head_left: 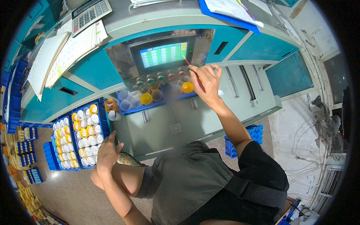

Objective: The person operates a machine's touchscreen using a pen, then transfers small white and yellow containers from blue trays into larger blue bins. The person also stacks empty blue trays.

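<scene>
My right hand (207, 81) is raised in front of the machine, its fingers closed around a slim red pen (186, 60). The pen's tip is at the right side of a lit screen (162, 55) that shows a green and white table; whether it touches the glass I cannot tell. Below the screen runs a row of green and red push buttons (161, 78). Down at the left, my left hand (108, 153) is by my bent knee with its fingers stretched out, holding nothing. It is close to the edge of a blue crate (77, 150) filled with white and yellow round-topped pieces.
Blue trays of yellow and clear cups (146, 99) stand under the panel on the grey worktop (157, 129). Papers (73, 52) and a calculator (90, 17) lie on the machine's top left. A blue clipboard (210, 17) lies at its top right. Blue crates (230, 147) stand at the right.
</scene>
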Tool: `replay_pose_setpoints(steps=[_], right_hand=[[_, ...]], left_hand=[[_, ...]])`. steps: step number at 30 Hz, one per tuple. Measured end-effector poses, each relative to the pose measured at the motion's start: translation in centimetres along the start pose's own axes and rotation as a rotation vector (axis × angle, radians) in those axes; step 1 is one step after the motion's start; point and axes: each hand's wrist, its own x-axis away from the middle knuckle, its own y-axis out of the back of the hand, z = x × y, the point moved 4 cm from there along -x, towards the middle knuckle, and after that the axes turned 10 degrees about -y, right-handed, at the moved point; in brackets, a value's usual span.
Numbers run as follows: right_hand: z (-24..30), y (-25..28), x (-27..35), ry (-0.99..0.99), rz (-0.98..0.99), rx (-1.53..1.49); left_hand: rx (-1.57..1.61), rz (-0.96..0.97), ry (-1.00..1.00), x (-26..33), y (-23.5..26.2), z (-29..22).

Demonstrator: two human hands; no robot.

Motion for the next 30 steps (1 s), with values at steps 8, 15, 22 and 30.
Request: replay_pose_setpoints(steps=[8,15,22,30], right_hand=[[0.20,0.02,-0.11,0.028,-0.010,-0.007],[0.32,0.08,-0.12,0.017,-0.012,0.009],[0.28,-0.11,-0.04,0.032,-0.028,-0.009],[0.15,-0.10,0.02,0.025,-0.044,-0.014]], left_hand=[[0.008,0.011,0.035,0.17,-0.19,0.27],[0.012,0.011,0.028,0.16,-0.22,0.34],[0.013,0.017,0.029,0.08,-0.23,0.40],[0.009,-0.005,0.007,0.07,-0.24,0.37]])
